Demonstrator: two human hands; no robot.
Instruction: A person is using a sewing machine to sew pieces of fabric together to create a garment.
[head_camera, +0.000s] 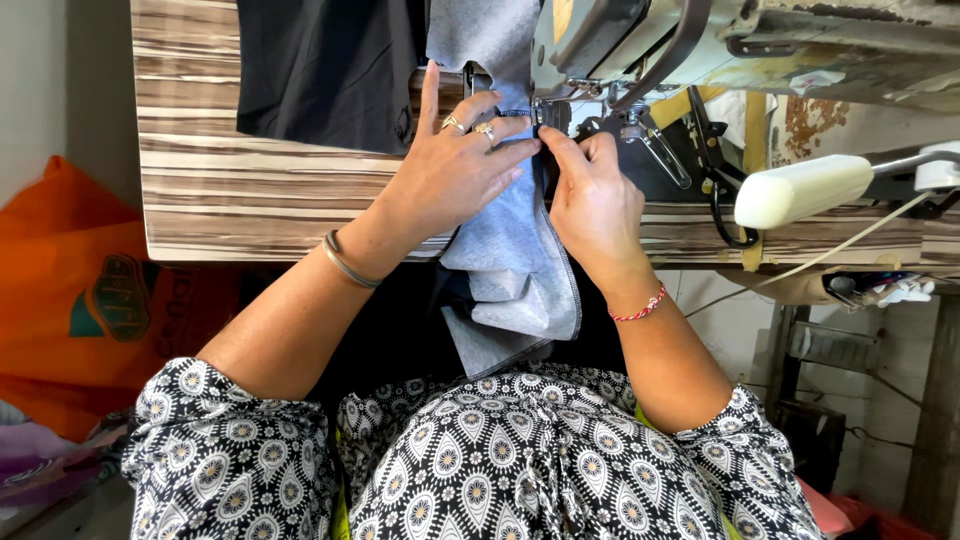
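I am watching my left hand (455, 170) pressing flat and my right hand (592, 195) apparently pinching the grey fabric (510, 260), its long seam running toward me from the presser foot (548, 112), nearer the right.

Fabric piece (510, 250) on table (230, 190), hanging off the near edge — left hand (455, 170) and right hand (590, 195) either side, sewing machine (720, 40) behind; dark cloth (330, 70) far left.

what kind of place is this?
Likely a tailoring or garment workshop. An industrial sewing machine sits on a striped wood-look table, and both hands guide grey fabric under its needle; dark cloth lies beside.
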